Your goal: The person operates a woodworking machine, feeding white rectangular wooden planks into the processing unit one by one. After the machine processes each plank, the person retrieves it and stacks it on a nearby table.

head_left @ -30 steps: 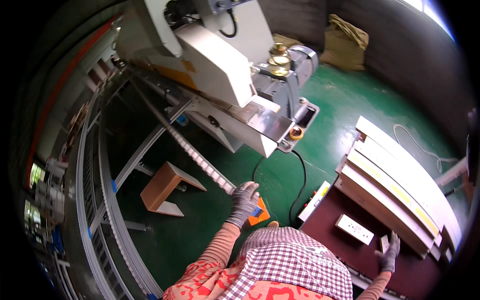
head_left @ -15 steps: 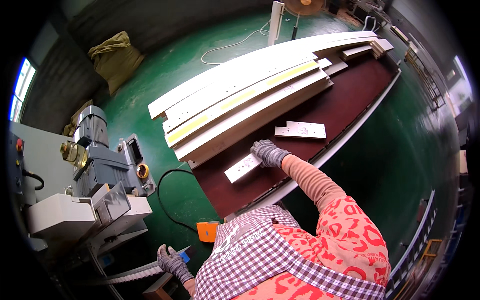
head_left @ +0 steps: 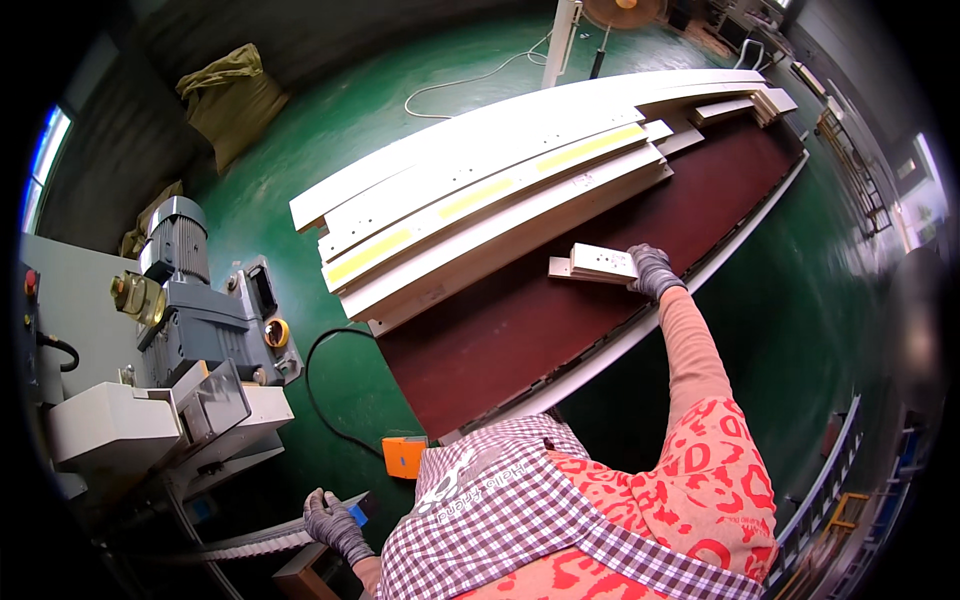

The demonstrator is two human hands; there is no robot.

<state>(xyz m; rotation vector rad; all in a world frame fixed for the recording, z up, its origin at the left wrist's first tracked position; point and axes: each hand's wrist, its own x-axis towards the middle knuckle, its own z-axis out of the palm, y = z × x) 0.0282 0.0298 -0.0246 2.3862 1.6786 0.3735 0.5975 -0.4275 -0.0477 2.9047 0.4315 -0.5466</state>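
My right hand, in a grey glove, grips the right end of a short white board with small holes. This piece lies over, or just above, another short white board, whose left end juts out beneath it. Both are on the dark red tabletop. At the lower left, my left hand, also gloved, hangs beside the machine with its fingers slightly bent and apart, apparently holding nothing. A small blue part shows just beyond it.
Long white boards are stacked along the table's far side, some with yellow strips. A grey motor machine stands at left. An orange box sits on the green floor near a black cable. A sack leans at the far left.
My right hand has carried the short white board right and away from me, onto or just over the other short board. My left hand has shifted slightly left.
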